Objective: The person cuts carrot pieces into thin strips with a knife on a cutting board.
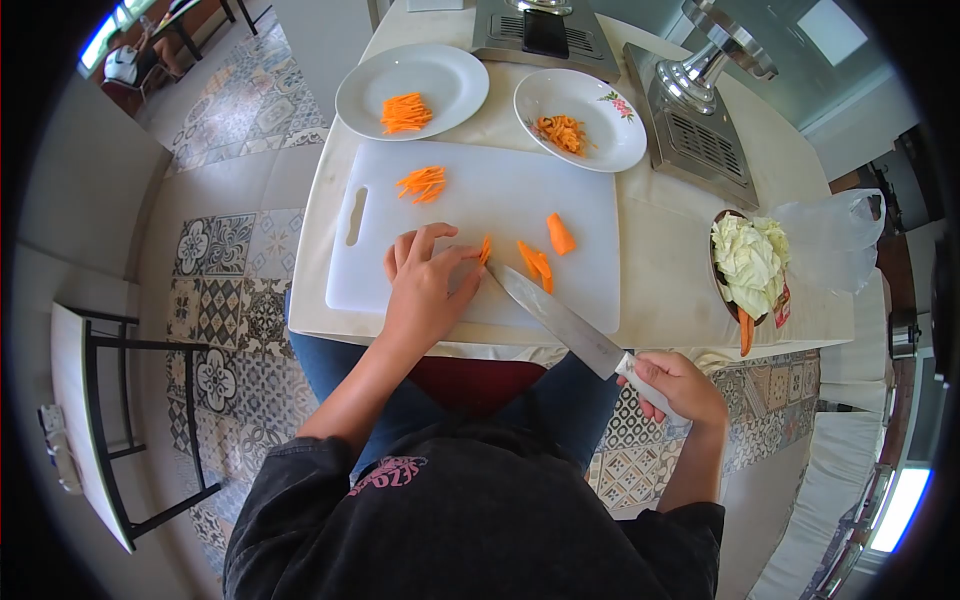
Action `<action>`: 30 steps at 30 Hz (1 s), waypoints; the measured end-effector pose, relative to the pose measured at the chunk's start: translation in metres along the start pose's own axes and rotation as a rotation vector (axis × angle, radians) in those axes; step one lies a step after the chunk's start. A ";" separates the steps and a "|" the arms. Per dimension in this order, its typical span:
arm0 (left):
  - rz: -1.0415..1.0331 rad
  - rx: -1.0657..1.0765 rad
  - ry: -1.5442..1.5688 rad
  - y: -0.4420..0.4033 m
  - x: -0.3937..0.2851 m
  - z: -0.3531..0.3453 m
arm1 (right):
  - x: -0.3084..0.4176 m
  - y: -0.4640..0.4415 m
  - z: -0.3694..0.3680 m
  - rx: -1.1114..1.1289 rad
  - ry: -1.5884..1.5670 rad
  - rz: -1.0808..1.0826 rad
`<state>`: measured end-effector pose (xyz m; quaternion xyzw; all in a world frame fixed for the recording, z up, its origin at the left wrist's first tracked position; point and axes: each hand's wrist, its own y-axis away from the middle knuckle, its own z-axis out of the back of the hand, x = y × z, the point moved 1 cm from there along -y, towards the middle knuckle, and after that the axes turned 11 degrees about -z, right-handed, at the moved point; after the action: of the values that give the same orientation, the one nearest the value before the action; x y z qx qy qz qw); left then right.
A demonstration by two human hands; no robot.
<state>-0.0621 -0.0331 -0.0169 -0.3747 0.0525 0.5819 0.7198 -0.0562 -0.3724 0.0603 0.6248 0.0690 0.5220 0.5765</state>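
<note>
My right hand [668,385] is wrapped round the white handle of a kitchen knife [560,318]. The blade slants up and left, its tip at a small stack of carrot slices [486,248]. With bent fingers, my left hand [428,280] holds that stack down on the white cutting board [460,303]. To the right of the tip lie a few carrot slices [535,265] and a carrot chunk [561,234]. A small heap of carrot strips [422,184] rests farther back on the board.
Behind the board stand a plate [455,80] with carrot strips and a flowered plate [620,145] with carrot shreds. Two metal stoves [700,150] occupy the back and right. Cabbage [748,262] in a dark bowl and a clear plastic bag [830,240] sit at the right edge.
</note>
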 end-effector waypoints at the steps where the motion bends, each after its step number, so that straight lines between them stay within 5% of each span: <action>1: 0.006 -0.015 -0.013 -0.002 0.000 0.000 | -0.001 -0.002 0.000 0.003 -0.009 0.001; 21: 0.081 -0.180 -0.230 -0.029 0.021 0.010 | 0.027 -0.027 -0.022 -0.053 0.031 0.099; 30: 0.082 -0.077 -0.426 -0.058 0.060 0.023 | 0.067 -0.049 -0.043 -0.024 0.048 0.141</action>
<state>-0.0002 0.0260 -0.0031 -0.2681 -0.1078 0.6784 0.6755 -0.0323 -0.2827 0.0504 0.6082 0.0325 0.5770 0.5442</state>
